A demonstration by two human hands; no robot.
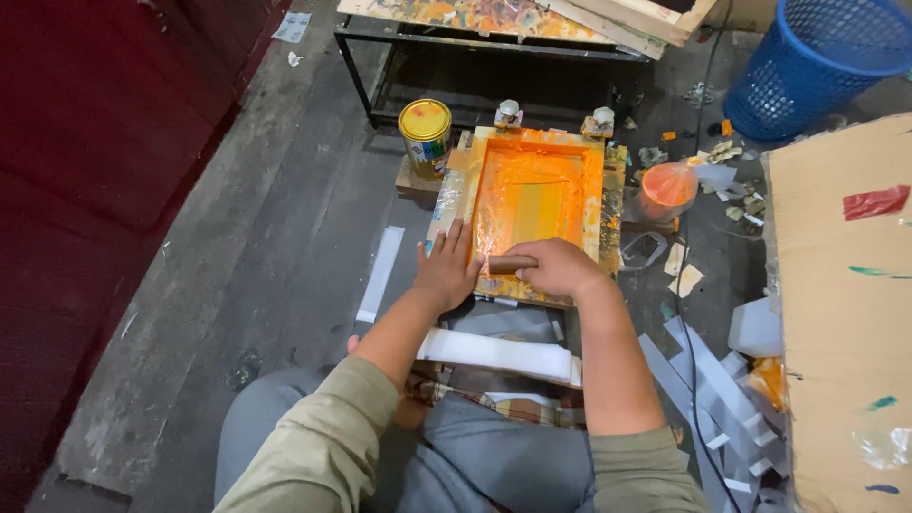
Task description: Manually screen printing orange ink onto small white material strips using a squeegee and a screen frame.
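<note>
A wooden screen-printing frame smeared with orange ink lies on the floor in front of me. My left hand rests flat, fingers spread, on the frame's near left corner. My right hand is closed around a wooden-handled squeegee at the near edge of the orange screen. A white strip lies just below the frame, near my knees.
A yellow-lidded paint tin stands left of the frame. A plastic bag of orange ink sits to the right. Several white strips are scattered at right, beside a cardboard sheet. A blue mesh bin stands far right.
</note>
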